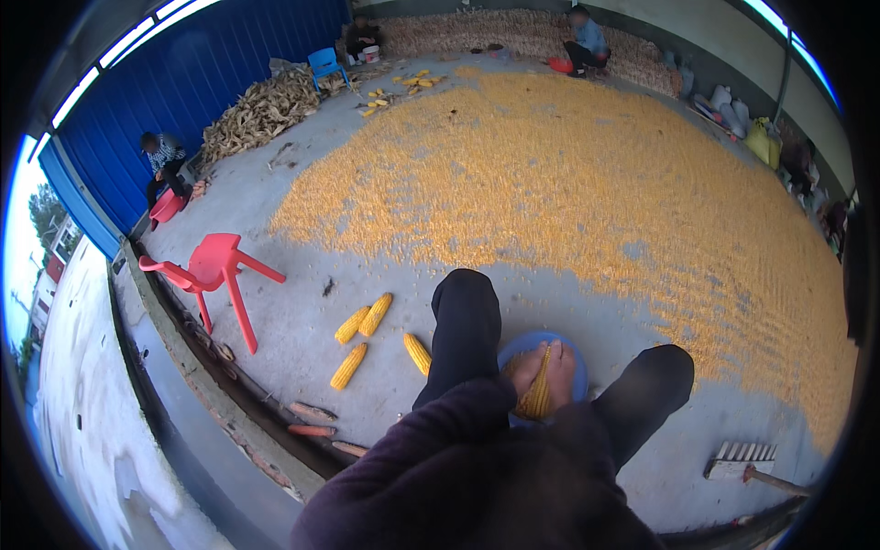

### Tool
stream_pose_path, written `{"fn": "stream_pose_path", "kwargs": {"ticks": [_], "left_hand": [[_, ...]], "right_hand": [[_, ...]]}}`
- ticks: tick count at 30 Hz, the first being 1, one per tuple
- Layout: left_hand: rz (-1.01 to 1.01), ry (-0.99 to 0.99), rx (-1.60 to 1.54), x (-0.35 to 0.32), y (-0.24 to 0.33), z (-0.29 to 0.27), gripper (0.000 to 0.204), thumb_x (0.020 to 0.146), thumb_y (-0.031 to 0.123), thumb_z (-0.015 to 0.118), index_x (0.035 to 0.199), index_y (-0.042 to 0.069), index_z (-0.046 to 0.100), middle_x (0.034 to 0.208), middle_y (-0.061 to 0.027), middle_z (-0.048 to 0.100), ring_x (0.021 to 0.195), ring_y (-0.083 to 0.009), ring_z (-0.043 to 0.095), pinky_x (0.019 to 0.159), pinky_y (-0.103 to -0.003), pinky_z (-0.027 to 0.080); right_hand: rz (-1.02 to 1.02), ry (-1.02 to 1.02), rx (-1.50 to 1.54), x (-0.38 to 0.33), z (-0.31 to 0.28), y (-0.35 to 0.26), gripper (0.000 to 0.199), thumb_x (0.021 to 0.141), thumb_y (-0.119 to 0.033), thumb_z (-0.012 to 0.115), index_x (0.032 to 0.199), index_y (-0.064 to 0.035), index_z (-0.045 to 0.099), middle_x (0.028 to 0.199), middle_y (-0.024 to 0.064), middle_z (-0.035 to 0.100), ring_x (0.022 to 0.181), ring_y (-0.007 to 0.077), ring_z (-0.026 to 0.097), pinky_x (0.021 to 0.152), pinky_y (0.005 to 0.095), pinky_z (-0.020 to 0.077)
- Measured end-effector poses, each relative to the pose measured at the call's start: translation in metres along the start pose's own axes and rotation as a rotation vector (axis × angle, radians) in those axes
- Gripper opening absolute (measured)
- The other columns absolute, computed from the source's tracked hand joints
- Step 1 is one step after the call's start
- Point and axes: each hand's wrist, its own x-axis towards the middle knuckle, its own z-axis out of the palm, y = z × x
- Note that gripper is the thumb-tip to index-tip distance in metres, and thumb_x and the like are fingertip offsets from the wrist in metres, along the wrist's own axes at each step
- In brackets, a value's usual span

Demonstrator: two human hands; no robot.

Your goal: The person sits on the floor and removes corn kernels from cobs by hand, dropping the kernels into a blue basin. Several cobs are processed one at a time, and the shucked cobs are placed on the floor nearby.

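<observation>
Both hands clasp 1 yellow corn cob (539, 392) upright over a round blue plastic basin (522, 346) between the knees: left hand (524, 369) and right hand (561, 368) pressed against its sides. 4 husked yellow cobs (365, 320) lie on the grey concrete floor (302, 321) nearby, left

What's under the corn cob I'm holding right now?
A blue basin sits under the corn cob, which both hands grip. The hands, cob and knees hide whatever is in it.

Bumpy yellow corn cob (538, 392) over a smooth blue plastic basin (524, 344), on rough matt concrete floor (302, 321).
</observation>
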Motion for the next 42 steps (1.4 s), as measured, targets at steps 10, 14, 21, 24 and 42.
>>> {"fn": "stream_pose_path", "kwargs": {"ticks": [10, 14, 21, 24, 42], "left_hand": [[-0.328, 0.034, -0.688, 0.01, -0.003, 0.016, 0.041, 0.107, 0.031, 0.034, 0.119, 0.001, 0.057, 0.114, -0.0111, 0.061, 0.108, -0.0215, 0.056, 0.096, -0.035, 0.043], [-0.209, -0.019, -0.297, 0.009, -0.024, 0.011, 0.035, 0.102, 0.025, 0.038, 0.116, -0.001, 0.058, 0.112, -0.0238, 0.063, 0.108, -0.0371, 0.059, 0.092, -0.042, 0.045], [-0.332, -0.069, -0.029, 0.02, 0.044, -0.019, 0.032, 0.098, 0.027, 0.045, 0.107, 0.0, 0.061, 0.107, -0.0241, 0.064, 0.103, -0.0391, 0.06, 0.088, -0.044, 0.046], [-0.239, -0.078, -0.032, 0.02, 0.061, -0.026, 0.033, 0.096, 0.029, 0.048, 0.106, 0.001, 0.062, 0.107, -0.0235, 0.065, 0.104, -0.0392, 0.06, 0.088, -0.045, 0.046], [-0.6, -0.026, -1.036, 0.014, 0.02, 0.012, 0.044, 0.106, 0.041, 0.037, 0.126, 0.006, 0.056, 0.116, -0.0059, 0.063, 0.102, -0.0162, 0.06, 0.092, -0.032, 0.048]], "right_hand": [[0.159, -0.01, 0.098, -0.003, -0.008, -0.024, 0.049, 0.102, -0.038, 0.042, 0.089, 0.0066, 0.059, 0.085, 0.0267, 0.063, 0.08, 0.0414, 0.06, 0.073, 0.0462, 0.0452], [0.167, -0.013, 0.09, -0.001, -0.004, -0.028, 0.048, 0.102, -0.038, 0.042, 0.088, 0.0051, 0.059, 0.086, 0.026, 0.063, 0.08, 0.0401, 0.06, 0.074, 0.046, 0.0452], [0.113, 0.029, -0.046, -0.002, 0.006, -0.001, 0.048, 0.101, -0.037, 0.043, 0.091, 0.0063, 0.061, 0.091, 0.0296, 0.063, 0.087, 0.0459, 0.06, 0.08, 0.0489, 0.0452], [0.141, -0.007, -0.047, -0.003, 0.006, 0.007, 0.049, 0.101, -0.038, 0.043, 0.094, 0.0068, 0.061, 0.096, 0.0311, 0.062, 0.092, 0.0483, 0.058, 0.082, 0.0499, 0.0447], [0.157, 0.052, 0.073, 0.01, -0.004, 0.01, 0.048, 0.103, -0.038, 0.043, 0.086, 0.0055, 0.056, 0.074, 0.0204, 0.058, 0.068, 0.0305, 0.054, 0.068, 0.0439, 0.0441]]}}
